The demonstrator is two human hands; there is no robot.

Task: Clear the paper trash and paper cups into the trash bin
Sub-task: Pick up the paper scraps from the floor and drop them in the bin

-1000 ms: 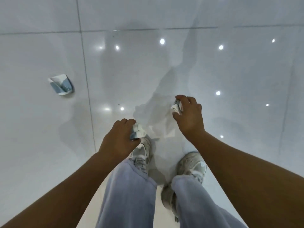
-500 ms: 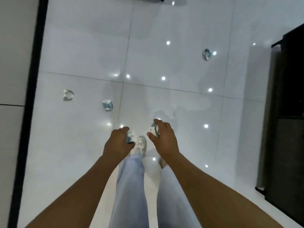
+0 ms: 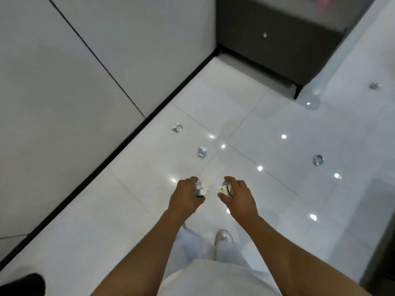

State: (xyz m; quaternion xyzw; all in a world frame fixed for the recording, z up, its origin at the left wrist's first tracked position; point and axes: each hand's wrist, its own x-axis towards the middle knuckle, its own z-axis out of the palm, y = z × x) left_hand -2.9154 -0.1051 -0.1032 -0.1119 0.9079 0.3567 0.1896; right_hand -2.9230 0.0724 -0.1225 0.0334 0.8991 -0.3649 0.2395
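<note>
Both arms are stretched out over the glossy white floor (image 3: 277, 129), in the lower middle of the frame. A crumpled white-and-blue paper piece (image 3: 201, 189) is gripped in the left hand (image 3: 184, 196), the fingers curled tight around it so that only its right edge pokes out. A second crumpled paper piece (image 3: 226, 188) is held in the right hand (image 3: 238, 199), pinched between the thumb below and the curled fingers above. The two hands are held near each other, apart, with a strip of floor showing between them.

More paper trash is seen lying on the tiles. A crushed paper cup (image 3: 202, 151) is spotted just above the hands, centre frame, beside a tile joint. Another crumpled cup (image 3: 177, 127) lies further up and to the left, near the black skirting (image 3: 119, 150) at the foot of the pale wall (image 3: 64, 92). A third crumpled piece (image 3: 318, 160) rests at centre right, well apart from the others, and a fourth (image 3: 375, 86) is seen at the far right edge, upper part of the frame.

A dark cabinet (image 3: 277, 37) on short legs fills the top centre. Pale trousers (image 3: 213, 274) and one light shoe (image 3: 223, 237) are visible at the bottom. No trash bin can be made out from this view.
</note>
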